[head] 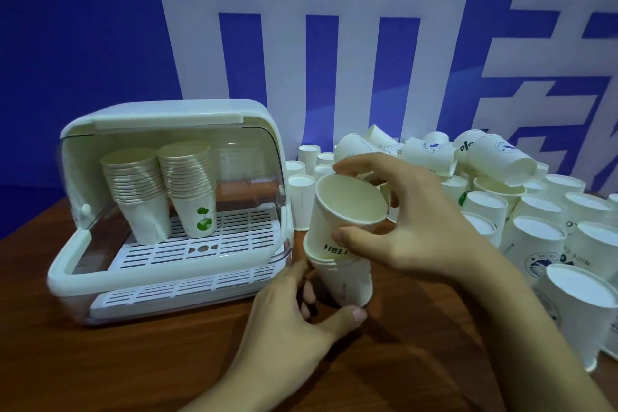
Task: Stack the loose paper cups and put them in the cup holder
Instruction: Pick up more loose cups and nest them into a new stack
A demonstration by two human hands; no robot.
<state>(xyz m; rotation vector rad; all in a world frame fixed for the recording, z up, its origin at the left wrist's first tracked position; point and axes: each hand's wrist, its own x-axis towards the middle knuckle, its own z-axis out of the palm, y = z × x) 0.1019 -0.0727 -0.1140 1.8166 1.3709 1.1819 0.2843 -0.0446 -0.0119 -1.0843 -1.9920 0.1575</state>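
In front of me, my left hand (pixel 301 318) grips the base of a short stack of white paper cups (pixel 347 281) standing on the wooden table. My right hand (pixel 411 214) pinches the rim of a white cup (pixel 344 211) marked "HELL", tilted and partly seated in the top of that stack. The white cup holder (pixel 167 214) stands at the left with its clear lid raised. Two tall cup stacks (pixel 164 191) stand upright on its slatted rack. A large heap of loose paper cups (pixel 501 197) fills the right side, most upside down, some lying on their sides.
The wooden table (pixel 167 361) shows bare in front of the holder and under my arms. A blue and white printed wall (pixel 301 43) rises right behind the holder and the cups. A few upside-down cups (pixel 301 197) stand between the holder and my hands.
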